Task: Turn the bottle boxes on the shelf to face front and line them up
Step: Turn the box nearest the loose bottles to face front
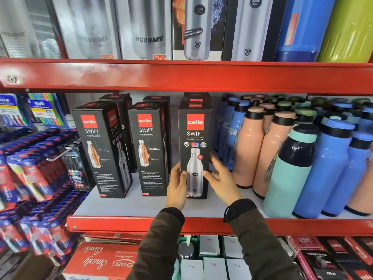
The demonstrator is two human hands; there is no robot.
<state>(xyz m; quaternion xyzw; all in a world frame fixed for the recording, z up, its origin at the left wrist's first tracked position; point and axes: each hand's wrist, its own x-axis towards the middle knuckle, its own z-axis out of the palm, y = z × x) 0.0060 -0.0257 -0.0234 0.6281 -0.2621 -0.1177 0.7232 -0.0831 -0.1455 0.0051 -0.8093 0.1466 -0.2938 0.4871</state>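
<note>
Three black Cello Swift bottle boxes stand on the white shelf board [125, 207]. The right box [194, 136] shows its front face with a steel bottle picture. My left hand [177, 188] grips its lower left edge, thumb on the front. My right hand [221, 180] touches its lower right edge with fingers spread. The middle box [148, 150] shows a text side with a cutaway bottle. The left box [101, 150] stands turned at an angle, showing two faces. More black boxes [119, 100] stand behind them.
Peach, blue and teal bottles [286, 162] crowd the shelf right of the boxes. Toothbrush packs [34, 172] hang at the left. A red shelf beam [181, 75] runs overhead with boxed bottles above. Red and white cartons [105, 259] fill the shelf below.
</note>
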